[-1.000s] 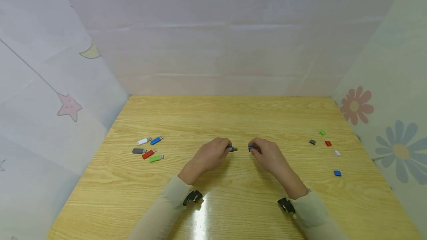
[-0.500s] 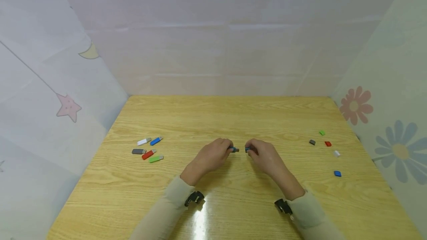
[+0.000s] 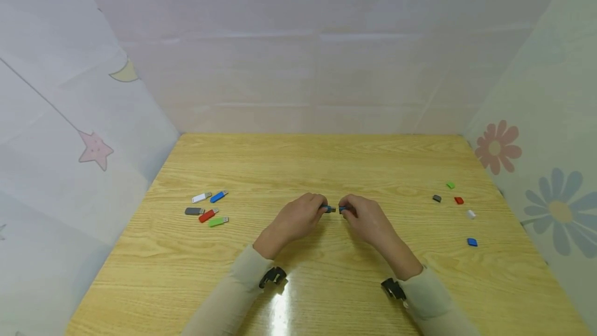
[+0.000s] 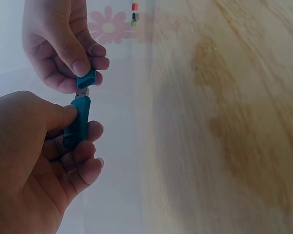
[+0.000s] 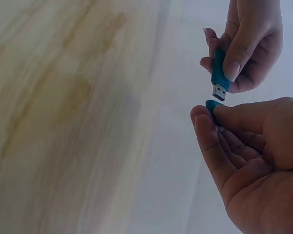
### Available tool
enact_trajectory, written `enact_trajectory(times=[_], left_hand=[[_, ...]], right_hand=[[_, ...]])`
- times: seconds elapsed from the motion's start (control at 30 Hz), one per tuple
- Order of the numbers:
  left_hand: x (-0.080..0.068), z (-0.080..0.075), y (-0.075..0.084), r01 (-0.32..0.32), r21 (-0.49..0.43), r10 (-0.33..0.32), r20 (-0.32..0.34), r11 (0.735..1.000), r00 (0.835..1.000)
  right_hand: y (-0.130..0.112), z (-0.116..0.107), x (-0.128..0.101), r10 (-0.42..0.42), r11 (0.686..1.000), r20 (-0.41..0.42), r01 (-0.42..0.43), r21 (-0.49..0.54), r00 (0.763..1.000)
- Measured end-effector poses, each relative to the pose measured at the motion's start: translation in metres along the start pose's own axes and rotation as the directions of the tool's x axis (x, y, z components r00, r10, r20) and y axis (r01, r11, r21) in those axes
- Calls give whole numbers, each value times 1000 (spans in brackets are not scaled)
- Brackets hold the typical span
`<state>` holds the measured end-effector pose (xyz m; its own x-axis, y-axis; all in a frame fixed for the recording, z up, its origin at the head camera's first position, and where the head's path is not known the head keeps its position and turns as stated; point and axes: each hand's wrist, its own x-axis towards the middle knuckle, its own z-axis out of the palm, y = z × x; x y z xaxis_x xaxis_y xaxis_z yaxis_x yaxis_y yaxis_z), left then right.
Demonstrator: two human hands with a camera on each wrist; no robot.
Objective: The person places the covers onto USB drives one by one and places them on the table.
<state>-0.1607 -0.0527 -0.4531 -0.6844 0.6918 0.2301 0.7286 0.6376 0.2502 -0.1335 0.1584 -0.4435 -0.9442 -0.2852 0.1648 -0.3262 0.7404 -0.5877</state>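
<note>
Plainly, no writing or brand could be read on anything. The left hand (image 3: 298, 218) pinched a teal plastic USB stick (image 4: 77, 127) between thumb and curled fingers, its bare metal plug (image 5: 219, 92) pointing right. The right hand (image 3: 368, 219) pinched the matching small teal cap (image 4: 86, 79), its open end just short of the plug, not yet on. Both hovered over the middle of the pale wooden counter (image 3: 326, 165). Five capless sticks (image 3: 207, 208) lay at the left, and five loose caps (image 3: 457, 206) well apart at the right.
</note>
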Motion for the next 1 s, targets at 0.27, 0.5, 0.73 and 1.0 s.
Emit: enact_trajectory(times=[0.27, 0.5, 0.73, 1.0], left_hand=[[2, 0, 1, 14, 0, -14, 25, 1000, 1000], [4, 0, 3, 21, -10, -21, 38, 1000, 999], [5, 0, 4, 12, -15, -11, 39, 1000, 999], [4, 1, 3, -29, -38, 30, 8, 999, 1000]], right_hand=[[-1, 3, 2, 11, 1000, 8, -11, 2, 1000], [-4, 3, 2, -12, 1000, -10, 12, 4, 1000], [-4, 4, 2, -36, 999, -28, 36, 7, 999], [-5, 5, 2, -25, 1000, -24, 25, 13, 999]])
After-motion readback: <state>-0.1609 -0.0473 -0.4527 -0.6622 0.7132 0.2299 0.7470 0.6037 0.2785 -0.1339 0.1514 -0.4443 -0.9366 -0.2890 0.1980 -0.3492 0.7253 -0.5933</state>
